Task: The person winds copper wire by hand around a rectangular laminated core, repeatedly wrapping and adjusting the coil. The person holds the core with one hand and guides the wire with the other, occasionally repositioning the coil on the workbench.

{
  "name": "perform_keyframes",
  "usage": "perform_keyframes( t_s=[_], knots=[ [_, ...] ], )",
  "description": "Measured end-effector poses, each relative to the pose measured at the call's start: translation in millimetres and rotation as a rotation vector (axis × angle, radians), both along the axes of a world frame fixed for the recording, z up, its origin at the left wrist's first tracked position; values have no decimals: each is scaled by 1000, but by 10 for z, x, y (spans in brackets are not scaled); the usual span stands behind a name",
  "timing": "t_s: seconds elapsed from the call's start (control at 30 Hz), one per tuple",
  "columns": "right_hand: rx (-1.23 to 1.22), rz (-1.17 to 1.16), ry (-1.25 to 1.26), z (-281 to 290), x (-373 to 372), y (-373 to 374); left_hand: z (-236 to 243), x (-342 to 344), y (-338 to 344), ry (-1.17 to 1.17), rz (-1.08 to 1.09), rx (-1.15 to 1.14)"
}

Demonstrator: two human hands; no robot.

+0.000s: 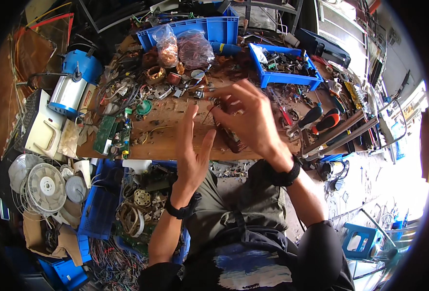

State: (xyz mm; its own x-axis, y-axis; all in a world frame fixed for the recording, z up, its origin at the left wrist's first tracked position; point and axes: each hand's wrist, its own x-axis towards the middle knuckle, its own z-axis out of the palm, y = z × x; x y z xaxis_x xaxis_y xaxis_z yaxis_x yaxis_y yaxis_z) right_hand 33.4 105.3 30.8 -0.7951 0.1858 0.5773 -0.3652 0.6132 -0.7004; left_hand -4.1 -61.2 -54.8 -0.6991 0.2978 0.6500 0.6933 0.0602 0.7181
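Note:
My right hand is over the front of the wooden bench, its fingers curled around reddish-brown copper wire. The wire looks like a bundle of loops, partly hidden behind that hand, and its lower end shows near the bench edge. A thin strand sticks out by the right thumb. My left hand is raised just left of the wire, thumb and fingers apart, with nothing visible in it. Beyond both hands lie a copper-wound coil, a brown ring-shaped part and small metal pieces.
Clear bags of copper wire stand by a blue crate. A blue tray holds small parts. Screwdrivers lie at right, a green circuit board at left. Below the bench are a fan grille and scrap bins.

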Motion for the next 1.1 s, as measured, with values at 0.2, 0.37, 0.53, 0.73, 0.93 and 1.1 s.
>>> perform_keyframes(
  t_s=[0.2, 0.37, 0.53, 0.73, 0.93, 1.1],
  knots=[
    [-379, 123, -298, -418, -42, -84, -342, -26, -128, -131, -158, -69],
    [-513, 167, -315, -668, -58, -67, -602, -87, -92, -50, -161, -85],
    [245, 143, -307, -286, 162, 103, -743, -92, -272, -68, -87, -275],
    [-269, -48, -220, -608, 177, 714, -530, -81, -151, 10, -25, -367],
    [-355, 124, -542, -1490, 27, 970, -630, -133, -81, 28, 9, -367],
    [-451, 207, -631, -1402, 24, 996, -490, -57, 257, -22, 33, -392]
  ],
)
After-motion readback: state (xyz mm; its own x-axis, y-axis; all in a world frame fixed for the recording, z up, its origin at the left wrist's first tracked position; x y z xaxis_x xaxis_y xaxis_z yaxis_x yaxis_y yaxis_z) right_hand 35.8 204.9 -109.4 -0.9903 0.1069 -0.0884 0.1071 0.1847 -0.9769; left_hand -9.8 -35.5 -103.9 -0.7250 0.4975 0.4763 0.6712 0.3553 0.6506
